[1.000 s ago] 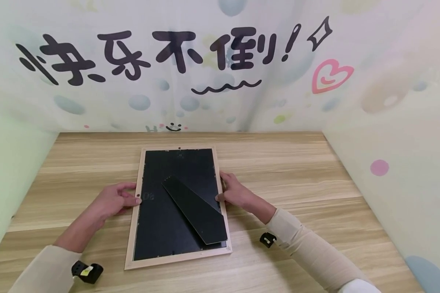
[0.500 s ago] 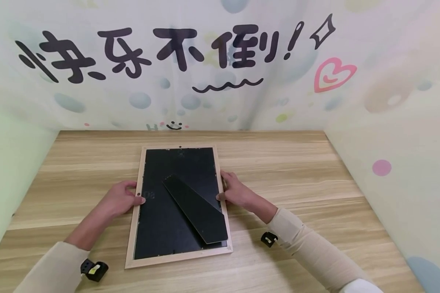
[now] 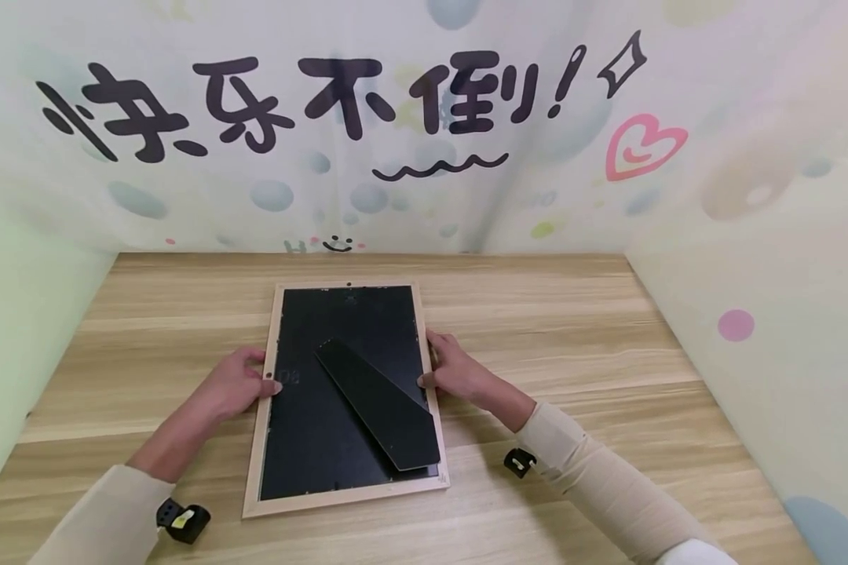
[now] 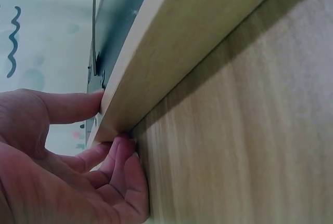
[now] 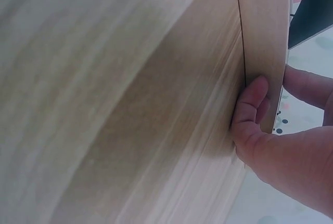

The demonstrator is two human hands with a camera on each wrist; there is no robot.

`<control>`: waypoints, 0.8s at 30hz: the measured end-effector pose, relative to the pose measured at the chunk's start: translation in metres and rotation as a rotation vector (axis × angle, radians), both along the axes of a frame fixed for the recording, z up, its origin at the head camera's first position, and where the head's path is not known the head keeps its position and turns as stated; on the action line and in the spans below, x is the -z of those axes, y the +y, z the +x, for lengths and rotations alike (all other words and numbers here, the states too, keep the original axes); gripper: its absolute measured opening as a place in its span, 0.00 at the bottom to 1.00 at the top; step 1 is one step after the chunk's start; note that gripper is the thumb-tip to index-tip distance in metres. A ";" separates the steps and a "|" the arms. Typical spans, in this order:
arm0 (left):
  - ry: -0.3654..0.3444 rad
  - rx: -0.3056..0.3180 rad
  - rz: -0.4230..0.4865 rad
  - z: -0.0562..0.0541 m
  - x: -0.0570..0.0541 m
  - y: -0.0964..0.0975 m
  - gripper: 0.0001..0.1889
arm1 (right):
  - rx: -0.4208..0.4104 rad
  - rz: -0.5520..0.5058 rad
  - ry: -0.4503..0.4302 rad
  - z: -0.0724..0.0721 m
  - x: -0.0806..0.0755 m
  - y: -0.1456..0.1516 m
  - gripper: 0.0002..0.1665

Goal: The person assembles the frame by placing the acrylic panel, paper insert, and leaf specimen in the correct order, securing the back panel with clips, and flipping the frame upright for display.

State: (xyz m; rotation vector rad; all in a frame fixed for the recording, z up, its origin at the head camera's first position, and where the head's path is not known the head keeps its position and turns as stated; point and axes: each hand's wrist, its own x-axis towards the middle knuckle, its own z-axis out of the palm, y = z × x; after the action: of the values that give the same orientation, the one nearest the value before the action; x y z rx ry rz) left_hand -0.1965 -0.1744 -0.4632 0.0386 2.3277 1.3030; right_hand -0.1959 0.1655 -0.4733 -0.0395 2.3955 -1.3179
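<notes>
A picture frame point(image 3: 253, 455) with a pale wooden border lies face down on the table, its black backing board point(image 3: 304, 439) upward. A black easel stand point(image 3: 378, 404) slants across that board toward the lower right. My left hand point(image 3: 233, 383) grips the left border, thumb over the top edge and fingers against the outer side. In the left wrist view those fingers point(image 4: 122, 167) are bent low by the tabletop. On the opposite border, my right hand point(image 3: 459, 373) holds the frame the same way. Its curled fingers point(image 5: 252, 102) press the side in the right wrist view.
The wood-grain table point(image 3: 572, 337) ends at a back wall point(image 3: 537, 188) covered by a printed sheet with large dark characters. Side walls close in the left and right. Black wrist devices point(image 3: 185, 523) sit beside both sleeves.
My left hand has shifted slightly right, and its thumb has come further over the frame's border. The right hand and the frame stay in place.
</notes>
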 end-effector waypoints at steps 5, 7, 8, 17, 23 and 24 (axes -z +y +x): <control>-0.021 0.044 0.001 -0.003 -0.001 -0.004 0.33 | 0.007 -0.026 -0.014 0.001 -0.001 0.000 0.54; -0.032 0.062 -0.007 -0.005 -0.002 -0.006 0.34 | 0.010 -0.032 -0.015 0.001 -0.001 0.000 0.53; -0.037 0.071 -0.014 -0.005 -0.002 -0.006 0.34 | 0.012 -0.030 -0.014 0.001 -0.001 0.000 0.53; -0.091 0.096 -0.018 -0.014 -0.009 -0.007 0.26 | 0.020 -0.033 -0.027 0.001 -0.002 0.002 0.53; -0.093 0.091 -0.016 -0.025 -0.014 -0.008 0.29 | 0.012 -0.033 -0.026 0.001 -0.002 0.002 0.53; -0.094 0.087 -0.017 -0.027 -0.015 -0.008 0.30 | 0.012 -0.034 -0.026 0.001 -0.002 0.002 0.53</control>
State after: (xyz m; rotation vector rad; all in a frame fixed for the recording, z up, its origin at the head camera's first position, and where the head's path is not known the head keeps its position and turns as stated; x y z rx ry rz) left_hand -0.2231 -0.1823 -0.4483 0.0707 2.2322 1.2162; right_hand -0.1947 0.1671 -0.4714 -0.0173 2.3554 -1.3570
